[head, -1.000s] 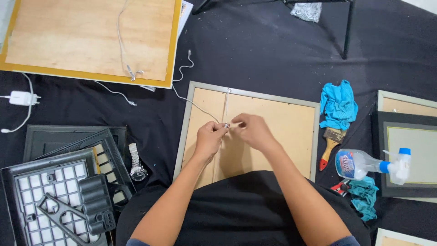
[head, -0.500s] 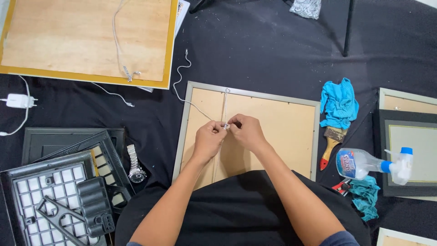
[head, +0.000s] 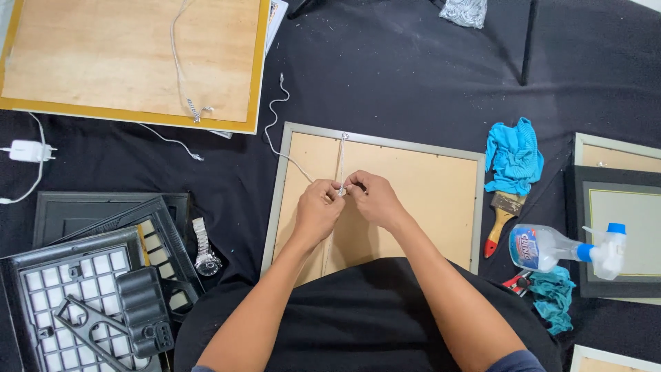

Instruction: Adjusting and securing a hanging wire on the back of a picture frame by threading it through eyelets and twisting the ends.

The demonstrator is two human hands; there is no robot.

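Fingers (head: pixel 339 187) of our left hand (head: pixel 318 210) and right hand (head: pixel 372 200): pinched, apparently, on the hanging wire (head: pixel 341 158), which runs lengthwise away from us over the grey frame (head: pixel 385 141); both hands equally near.

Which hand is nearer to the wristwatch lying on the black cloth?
Left. The left hand is over the frame's backing, a short way right of the wristwatch; the right hand lies farther right, beyond the left.

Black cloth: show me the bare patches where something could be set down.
The black cloth is bare above the grey frame, between the yellow-edged board and the blue rag. A smaller gap lies left of that frame, above the wristwatch. The black frames lower left and the spray bottle side are crowded.
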